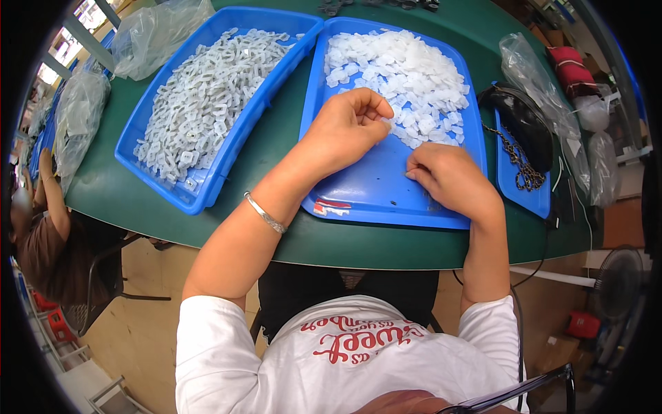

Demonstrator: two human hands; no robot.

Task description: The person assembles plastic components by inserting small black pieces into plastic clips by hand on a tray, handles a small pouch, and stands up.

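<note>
My left hand, with a silver bangle on its wrist, is above the flat blue tray. Its thumb and fingers are closed in a pinch on a small translucent white plastic piece, which shows only in part. To the right my right hand hovers low over the same tray. Its fingers are curled toward the thumb, and whatever they hold, if anything, is hidden. Beyond both hands a heap of thin white plastic pieces covers the tray's far part. Several dark specks dot its near part.
Left of the tray a deeper blue bin holds many small clear-grey plastic parts. On the right lie a black bag with a chain and a small blue tray. Plastic bags lie on the green table. Another person sits at left.
</note>
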